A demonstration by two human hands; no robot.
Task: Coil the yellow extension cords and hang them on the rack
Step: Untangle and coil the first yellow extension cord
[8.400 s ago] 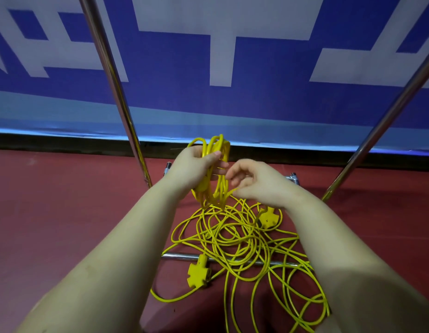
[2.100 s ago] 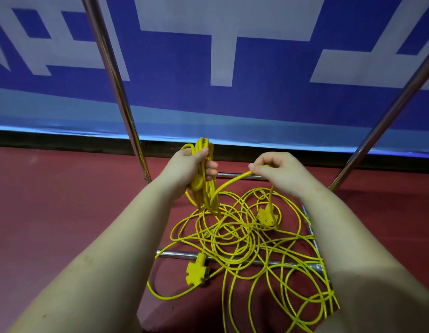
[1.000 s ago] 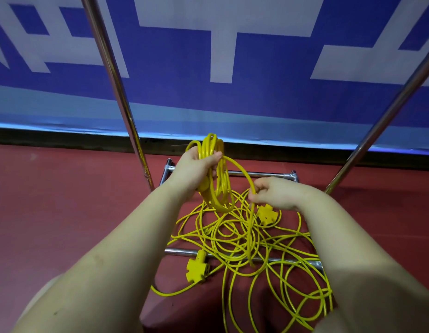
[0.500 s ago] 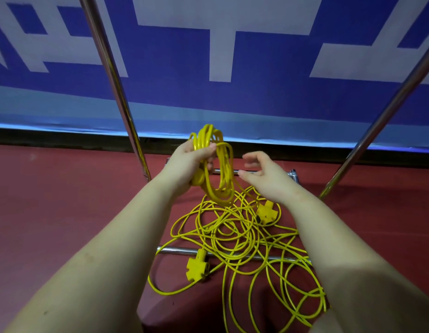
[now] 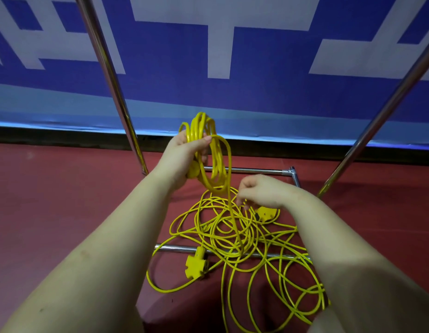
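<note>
The left hand (image 5: 184,157) holds a coil (image 5: 210,152) of yellow cord upright, its grip clenched round the gathered loops, while the right hand (image 5: 261,192) reaches down with curled fingers at the loose cord (image 5: 232,231); whether that grip has a strand pinched cannot be told. One strand runs from the coil straight down into the tangle on the red floor (image 5: 52,200). The likely trouble is snagging: the loose loops cross one another and lie over the rack's lower bar (image 5: 175,248), with a socket block (image 5: 195,263) right against it and another (image 5: 266,213) just beside the right hand, so a hard pull may tighten a knot or catch a block on the bar. Room is narrow between the two slanting rack poles (image 5: 112,80), though open floor lies to the left.
</note>
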